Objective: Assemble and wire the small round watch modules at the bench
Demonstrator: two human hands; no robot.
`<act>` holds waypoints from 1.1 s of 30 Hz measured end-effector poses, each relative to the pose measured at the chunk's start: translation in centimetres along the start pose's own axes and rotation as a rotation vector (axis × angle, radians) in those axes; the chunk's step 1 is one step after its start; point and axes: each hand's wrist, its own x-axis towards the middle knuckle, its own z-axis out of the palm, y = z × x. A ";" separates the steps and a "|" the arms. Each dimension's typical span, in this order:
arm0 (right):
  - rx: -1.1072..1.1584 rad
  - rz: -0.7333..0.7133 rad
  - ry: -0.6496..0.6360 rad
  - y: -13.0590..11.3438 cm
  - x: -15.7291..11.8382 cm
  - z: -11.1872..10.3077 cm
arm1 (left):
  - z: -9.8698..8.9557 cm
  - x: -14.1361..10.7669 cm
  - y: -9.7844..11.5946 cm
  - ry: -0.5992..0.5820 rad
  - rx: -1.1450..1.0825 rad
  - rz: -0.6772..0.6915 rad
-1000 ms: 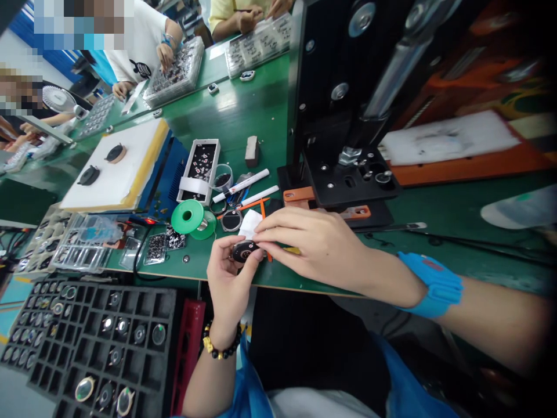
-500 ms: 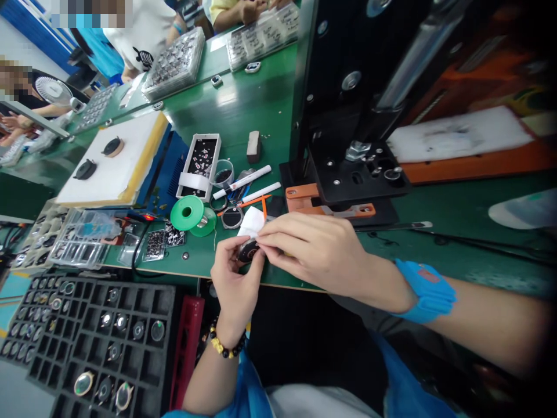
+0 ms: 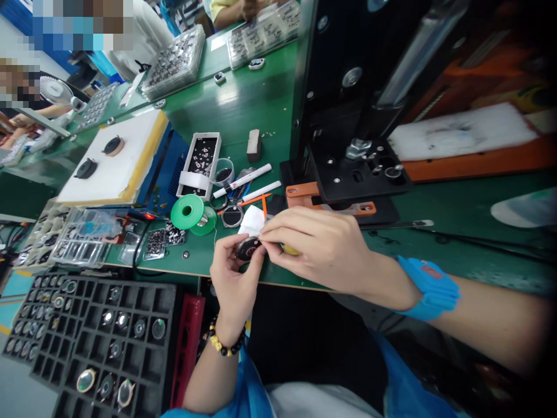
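Observation:
My left hand [image 3: 235, 276] grips a round black watch case [image 3: 249, 248] by its rim, thumb on the near side and fingers behind. The case is tilted, its dark round face showing. My right hand [image 3: 317, 247] is closed in a pinch at the case's right edge; what sits between its fingertips is too small to make out. Something yellow [image 3: 290, 249] shows beneath the right fingers. Just behind the hands lie a crumpled white tissue [image 3: 252, 220], a round metal watch part [image 3: 232, 216] and orange sticks [image 3: 264, 204].
A black press [image 3: 357, 168] stands at the right. A green solder spool [image 3: 187, 212], white pens [image 3: 243, 181] and a parts box [image 3: 202, 157] lie behind the hands. Lower left are foam trays [image 3: 143, 366] with watch cases. Co-workers sit across the bench.
The watch case has turned slightly so more of its face shows. My right fingertips have shifted a little along its edge, and more of the yellow thing shows.

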 end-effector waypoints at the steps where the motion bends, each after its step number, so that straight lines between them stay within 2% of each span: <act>1: 0.006 -0.005 0.013 0.0 0.0 0.1 | 0.0 0.0 0.0 0.000 -0.001 0.001; 13: 0.025 -0.004 0.031 0.5 0.1 -0.2 | -0.1 0.1 -0.1 0.005 -0.016 -0.029; 23: 0.045 -0.057 -0.022 0.5 0.0 0.1 | -0.2 0.1 0.0 0.000 -0.010 -0.023; 33: -0.131 -0.144 0.041 0.2 -0.3 0.3 | 0.0 -0.2 -0.3 0.015 0.041 0.004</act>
